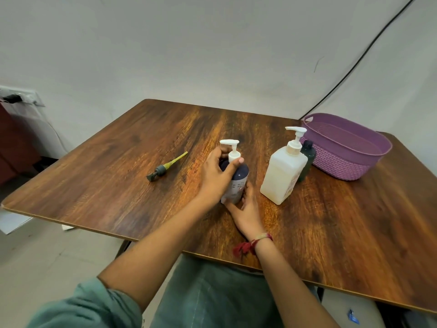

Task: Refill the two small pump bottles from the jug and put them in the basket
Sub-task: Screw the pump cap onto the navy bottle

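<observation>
left hand (pixel 216 178): curled round the shoulder and neck of the dark purple bottle (pixel 241 177). Thumb tip sits on the near side just below the white pump (pixel 233 150); the other fingers wrap the far side, mostly hidden.
right hand (pixel 244 210): clamps the bottle's base from the near-right side. Fingers bent round the bottom edge, heel of the hand on the table (pixel 118 181).
grip summary: both hands closed on the same bottle, left high, right low. No gap visible between fingers and bottle.
dark purple bottle: upright, near the middle of the table, pump seated on top with its spout pointing left.
jug (pixel 282 176): white, square-sided, own pump on top, upright just right of the held bottle. No hand on it.
dark green bottle (pixel 309 155): upright behind the jug, between jug and basket. Partly hidden; can't tell if it touches either.
loose pump (pixel 163 169): grey head with a yellowish tube, lying flat, well left of the hands.
basket (pixel 354 159): purple, at the table's far right; no bottle visible inside it.
red thread (pixel 250 245): tied round the right wrist.
</observation>
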